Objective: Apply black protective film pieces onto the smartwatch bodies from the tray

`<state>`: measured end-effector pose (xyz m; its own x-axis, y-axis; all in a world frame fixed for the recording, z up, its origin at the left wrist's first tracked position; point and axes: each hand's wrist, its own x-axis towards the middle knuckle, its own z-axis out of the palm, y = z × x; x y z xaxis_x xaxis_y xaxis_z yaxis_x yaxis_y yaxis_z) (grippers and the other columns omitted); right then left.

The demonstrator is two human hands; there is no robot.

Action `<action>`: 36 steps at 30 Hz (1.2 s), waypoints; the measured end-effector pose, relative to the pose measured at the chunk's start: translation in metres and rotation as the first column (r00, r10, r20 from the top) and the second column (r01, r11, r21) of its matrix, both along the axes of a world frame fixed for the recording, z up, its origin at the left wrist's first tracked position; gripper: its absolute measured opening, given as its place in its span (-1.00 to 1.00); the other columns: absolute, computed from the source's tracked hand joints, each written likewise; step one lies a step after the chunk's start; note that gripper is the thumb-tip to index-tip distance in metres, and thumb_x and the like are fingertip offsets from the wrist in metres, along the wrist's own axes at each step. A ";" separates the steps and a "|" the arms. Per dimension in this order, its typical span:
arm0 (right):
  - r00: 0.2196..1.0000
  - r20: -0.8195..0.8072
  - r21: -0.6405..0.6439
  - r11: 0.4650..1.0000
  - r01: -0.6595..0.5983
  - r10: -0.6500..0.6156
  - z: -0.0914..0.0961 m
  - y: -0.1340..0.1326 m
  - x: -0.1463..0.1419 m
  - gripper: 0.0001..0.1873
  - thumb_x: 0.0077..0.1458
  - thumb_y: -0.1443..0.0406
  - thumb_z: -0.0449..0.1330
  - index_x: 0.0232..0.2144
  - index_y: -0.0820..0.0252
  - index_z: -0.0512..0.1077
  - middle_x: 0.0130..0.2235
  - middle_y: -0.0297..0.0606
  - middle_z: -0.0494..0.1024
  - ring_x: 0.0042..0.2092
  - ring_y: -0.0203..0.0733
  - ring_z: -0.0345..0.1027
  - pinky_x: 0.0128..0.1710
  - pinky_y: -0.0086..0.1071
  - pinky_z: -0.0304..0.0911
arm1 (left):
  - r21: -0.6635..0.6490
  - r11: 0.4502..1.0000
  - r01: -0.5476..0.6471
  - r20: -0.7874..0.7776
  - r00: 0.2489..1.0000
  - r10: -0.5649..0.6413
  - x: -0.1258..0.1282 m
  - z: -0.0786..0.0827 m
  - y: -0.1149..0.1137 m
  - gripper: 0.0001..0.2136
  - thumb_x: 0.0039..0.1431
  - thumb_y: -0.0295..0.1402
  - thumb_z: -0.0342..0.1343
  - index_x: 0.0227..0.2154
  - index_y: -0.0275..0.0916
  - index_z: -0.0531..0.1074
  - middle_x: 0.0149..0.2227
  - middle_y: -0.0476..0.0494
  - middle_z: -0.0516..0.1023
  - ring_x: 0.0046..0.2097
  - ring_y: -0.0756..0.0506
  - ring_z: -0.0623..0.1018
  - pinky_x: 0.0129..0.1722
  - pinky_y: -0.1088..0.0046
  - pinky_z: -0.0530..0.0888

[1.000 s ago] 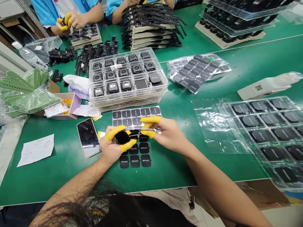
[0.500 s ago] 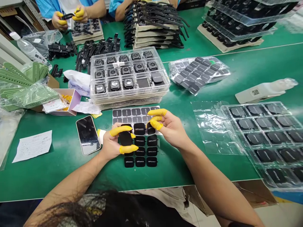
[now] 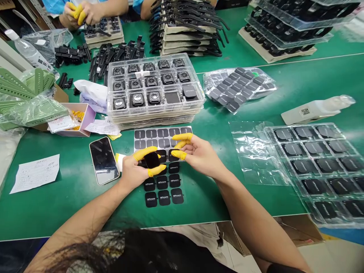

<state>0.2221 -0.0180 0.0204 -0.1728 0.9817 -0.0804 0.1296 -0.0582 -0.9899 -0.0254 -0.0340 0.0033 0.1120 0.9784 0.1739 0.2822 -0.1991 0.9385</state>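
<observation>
My left hand [image 3: 133,171], with yellow finger cots, pinches a small black square watch body [image 3: 151,160] between thumb and forefinger. My right hand [image 3: 199,153] hovers just to its right, its cot-covered fingertips curled close together near the watch body; whether they hold anything I cannot make out. Under both hands lies a sheet of black square protective stickers [image 3: 162,187] on the green table. A second sheet of darker stickers [image 3: 159,137] lies just behind it.
A stack of clear trays with watch bodies [image 3: 155,89] stands behind the sheets. A phone [image 3: 104,159] lies at left, a paper slip [image 3: 35,172] further left. Clear trays of black parts [image 3: 321,167] sit at right. Another person's hands [image 3: 82,13] work at the far edge.
My hands shifted slightly closer together. The left hand turned the black watch body a little, and the right fingertips came nearer to it. The view moved a bit.
</observation>
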 end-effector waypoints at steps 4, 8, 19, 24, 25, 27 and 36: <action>0.997 0.046 -0.027 0.997 0.066 -0.065 -0.002 0.000 -0.004 -0.44 0.03 -0.09 0.54 -0.08 0.13 0.61 -0.32 -0.25 0.68 -0.35 -0.17 0.58 -0.33 -0.24 0.61 | -0.022 0.998 -0.056 -0.030 0.998 0.056 0.001 0.002 0.000 -0.50 -0.09 -0.18 0.61 -0.04 -0.20 0.75 -0.32 -0.07 0.81 -0.32 -0.15 0.76 -0.17 0.30 0.76; 0.982 0.147 -0.001 0.993 0.119 -0.117 -0.007 -0.002 -0.007 -0.51 0.09 -0.14 0.48 -0.18 0.10 0.65 -0.32 -0.22 0.71 -0.38 -0.15 0.57 -0.32 -0.20 0.60 | -0.092 0.989 -0.118 -0.042 0.993 0.114 0.002 0.004 -0.001 -0.47 -0.16 -0.19 0.62 -0.05 -0.18 0.76 -0.43 0.01 0.75 -0.37 -0.12 0.73 -0.23 0.36 0.74; 0.997 0.005 0.268 0.960 0.074 -0.078 0.002 0.008 0.009 -0.50 -0.02 -0.18 0.55 -0.53 0.01 0.53 -0.05 -0.13 0.69 -0.01 0.07 0.53 -0.05 0.00 0.49 | -0.349 0.930 -0.115 0.109 0.981 0.162 0.007 0.006 0.005 -0.38 -0.17 -0.17 0.63 0.02 -0.24 0.70 -0.40 -0.02 0.69 -0.41 -0.04 0.61 -0.35 0.42 0.64; 0.986 -0.163 -0.068 0.997 -0.037 0.025 0.024 0.003 0.002 -0.52 -0.10 -0.13 0.62 -0.36 0.03 0.62 -0.33 -0.28 0.62 -0.33 -0.17 0.47 -0.27 -0.18 0.48 | -0.272 0.962 0.035 -0.014 0.999 -0.040 0.005 -0.002 0.003 -0.45 -0.11 -0.16 0.60 0.01 -0.16 0.74 -0.38 0.00 0.72 -0.40 -0.05 0.61 -0.33 0.42 0.62; 0.991 -0.126 -0.127 0.991 -0.052 0.036 0.028 0.001 -0.004 -0.52 -0.11 -0.09 0.64 -0.29 0.05 0.65 -0.30 -0.26 0.65 -0.29 -0.15 0.51 -0.22 -0.17 0.51 | -0.254 0.965 0.067 -0.032 0.996 -0.077 0.005 -0.003 0.003 -0.46 -0.10 -0.15 0.60 0.01 -0.15 0.74 -0.36 0.00 0.73 -0.39 -0.05 0.63 -0.32 0.42 0.63; 0.997 -0.074 -0.201 0.979 -0.034 0.019 0.032 0.000 -0.018 -0.50 -0.15 -0.04 0.66 -0.26 0.10 0.67 -0.25 -0.22 0.70 -0.21 -0.12 0.56 -0.10 -0.14 0.55 | -0.226 0.969 0.101 -0.057 0.992 -0.117 0.004 -0.004 0.002 -0.46 -0.08 -0.17 0.59 0.02 -0.14 0.74 -0.31 -0.02 0.77 -0.34 -0.08 0.67 -0.26 0.40 0.64; 0.997 -0.059 -0.408 0.913 0.020 -0.048 0.019 -0.004 -0.037 -0.54 -0.22 0.04 0.66 -0.34 0.12 0.66 -0.26 -0.19 0.74 -0.23 -0.07 0.62 -0.12 -0.14 0.62 | -0.193 0.964 0.184 -0.228 0.947 -0.226 0.005 0.007 0.001 -0.50 0.00 -0.25 0.53 0.08 -0.10 0.74 -0.41 0.06 0.73 -0.44 -0.01 0.57 -0.30 0.45 0.57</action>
